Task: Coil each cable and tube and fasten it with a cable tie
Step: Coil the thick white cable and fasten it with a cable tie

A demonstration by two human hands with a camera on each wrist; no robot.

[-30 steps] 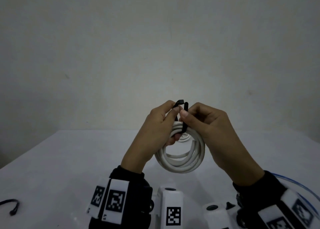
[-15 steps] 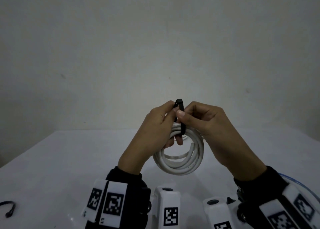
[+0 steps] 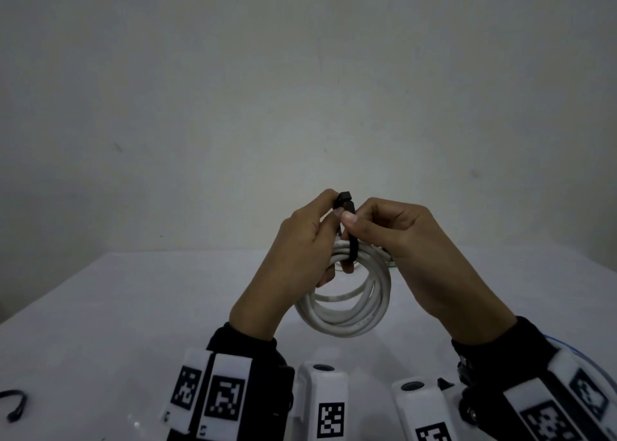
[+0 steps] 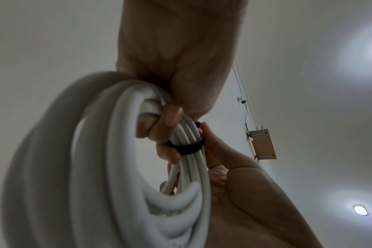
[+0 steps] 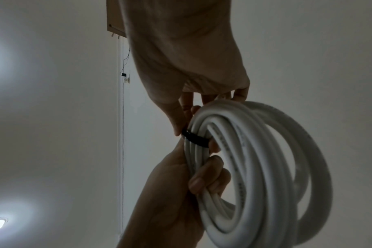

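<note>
A white cable coil point(image 3: 350, 310) hangs in the air above the table, with a black cable tie point(image 3: 350, 240) wrapped round its top strands. My left hand point(image 3: 335, 207) curls its lower fingers through the coil point(image 4: 121, 167) and pinches the tie's head with thumb and forefinger. My right hand point(image 3: 352, 218) pinches the tie's strap just below the head, thumb in front. In the wrist views the tie point(image 4: 187, 147) point(image 5: 195, 138) sits as a band across the bundled strands point(image 5: 255, 167). The fingers hide how the strap passes through the head.
A second black cable tie point(image 3: 15, 404) lies on the white table point(image 3: 133, 307) at the near left. A thin blue cable point(image 3: 567, 350) shows by my right wrist. A plain wall stands behind the table.
The tie's loop above the coil has narrowed and now stands upright. Both hands have closed in on it, still holding the coil at the same height.
</note>
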